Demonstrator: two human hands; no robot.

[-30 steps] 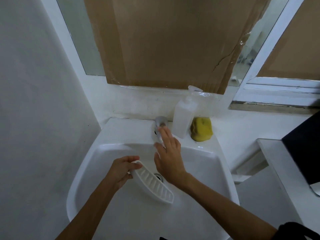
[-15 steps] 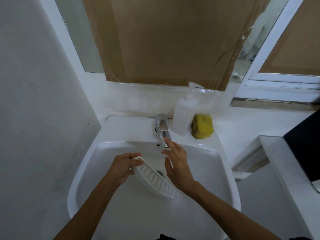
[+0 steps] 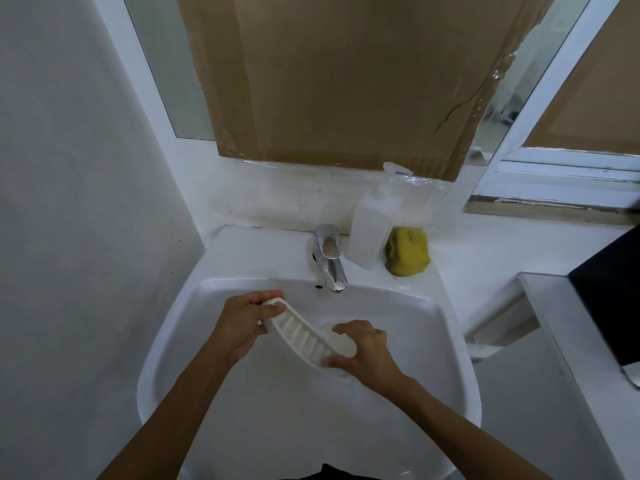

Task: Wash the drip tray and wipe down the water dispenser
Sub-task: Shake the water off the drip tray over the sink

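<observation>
The drip tray [image 3: 308, 336] is held over the white sink [image 3: 242, 393], below and in front of the chrome tap [image 3: 329, 258], tilted so its ribbed face looks up and toward the camera. The left hand [image 3: 242, 323] pinches the far end, fingers closed over the rim with the thumb on top; the right hand [image 3: 367, 351] wraps the near end, fingers curled round the edge. Both hands are gripping it — one at each short end.

It looks like a thin moulded plastic piece: light, stiff enough to keep its long curved shape, but likely to flex if twisted. Wet and soapy, its smooth back would turn slippery, so the raised rim and the ends give the surest hold, leaving the ribbed middle free for scrubbing. Whether water is running from the tap cannot be told from here.

A soap bottle [image 3: 372, 226] and a yellow sponge [image 3: 408, 252] stand on the sink's ledge just right of the tap — within reach of the right hand.
</observation>
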